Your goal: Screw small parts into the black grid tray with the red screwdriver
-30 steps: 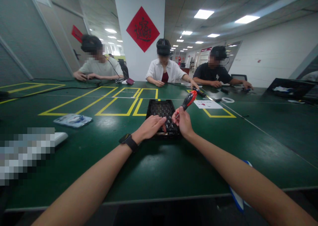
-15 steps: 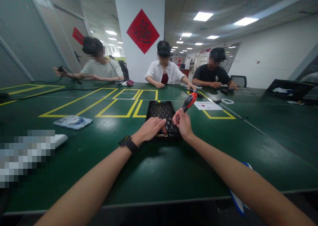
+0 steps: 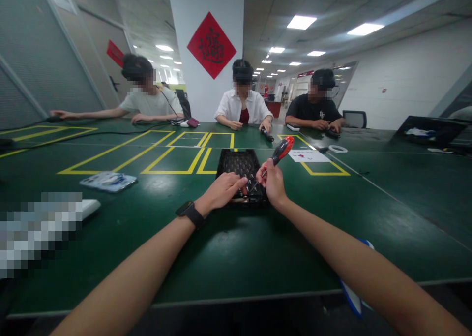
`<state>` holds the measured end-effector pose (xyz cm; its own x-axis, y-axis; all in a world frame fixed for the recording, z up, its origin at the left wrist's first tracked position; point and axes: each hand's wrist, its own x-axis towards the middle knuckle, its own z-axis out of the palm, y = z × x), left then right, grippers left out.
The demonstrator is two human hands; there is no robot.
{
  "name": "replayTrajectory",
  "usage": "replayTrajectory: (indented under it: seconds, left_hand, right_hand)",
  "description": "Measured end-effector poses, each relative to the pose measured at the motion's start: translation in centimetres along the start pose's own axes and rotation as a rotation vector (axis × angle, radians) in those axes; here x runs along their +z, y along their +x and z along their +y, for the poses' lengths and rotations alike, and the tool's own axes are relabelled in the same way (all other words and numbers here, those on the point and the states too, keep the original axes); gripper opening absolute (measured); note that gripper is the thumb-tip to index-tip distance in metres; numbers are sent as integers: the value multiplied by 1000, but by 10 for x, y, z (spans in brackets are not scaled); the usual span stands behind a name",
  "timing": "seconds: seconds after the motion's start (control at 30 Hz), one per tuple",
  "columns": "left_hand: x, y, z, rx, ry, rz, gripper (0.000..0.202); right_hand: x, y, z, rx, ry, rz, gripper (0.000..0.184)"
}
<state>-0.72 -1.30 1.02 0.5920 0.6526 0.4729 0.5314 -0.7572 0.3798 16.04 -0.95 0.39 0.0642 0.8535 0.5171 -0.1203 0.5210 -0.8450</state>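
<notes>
A shallow black case [image 3: 241, 160] with small pale bits across its inside lies on the green table in front of me. My left hand [image 3: 225, 187] rests over its left near side, fingers stretched out and reaching inside; their tips are partly hidden. My right hand [image 3: 272, 182] is closed around a screwdriver [image 3: 282, 149] with a red and black handle. The screwdriver tilts, handle up to the right, and its thin shaft runs down into the near right part of the case. I cannot make out what its tip touches.
Yellow tape outlines [image 3: 162, 165] mark the green table [image 3: 206, 257]. A patterned phone-like slab [image 3: 108, 180] lies left, a white printed sheet [image 3: 309, 156] and white ring [image 3: 338, 149] to the right. Three people sit opposite; the middle person's hand is near a dark handheld object [image 3: 267, 135].
My hands and the screwdriver have barely moved. Across the table, the left person's arm has stretched out lower, and the middle person's hand has drawn back with the dark object.
</notes>
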Motion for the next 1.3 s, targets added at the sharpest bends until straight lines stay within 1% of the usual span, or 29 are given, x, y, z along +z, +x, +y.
replayTrajectory:
  seconds: [0.13,0.2,0.3,0.37,0.47,0.6,0.73,0.83,1.0,1.1,1.2,1.3]
  left_hand:
    - [-2,2,4,26,96,72,27]
    - [0,3,9,15,79,101,22]
    - [7,3,17,-40,-11,94,24]
    - [13,2,18,-88,-63,90,25]
    - [19,1,14,-119,-134,101,24]
    - [20,0,6,-122,-233,91,24]
    - [21,1,5,-152,-276,134,22]
    - [23,2,5,-187,-298,120,26]
    - [23,2,4,-148,-220,85,21]
    - [24,2,4,-134,-195,72,22]
    - [24,2,5,-156,-231,101,20]
    - [23,2,6,-191,-301,113,22]
  right_hand:
    - [3,-2,-10,-12,-16,-14,45]
    - [6,-5,-14,-5,1,-33,44]
    - [9,-9,-17,2,16,-53,42]
    - [11,-10,-16,3,8,-47,39]
    - [11,-10,-15,-3,29,-57,35]
    - [11,-10,-14,-19,57,-111,32]
    - [11,-11,-12,-50,55,-81,30]
    - [11,-12,-11,-72,46,-53,29]
    - [10,-11,-10,-39,26,-117,34]
    - [9,-10,-10,-34,26,-135,35]
    - [9,-10,-10,-55,19,-119,33]
    - [10,-11,-10,-55,15,-119,31]
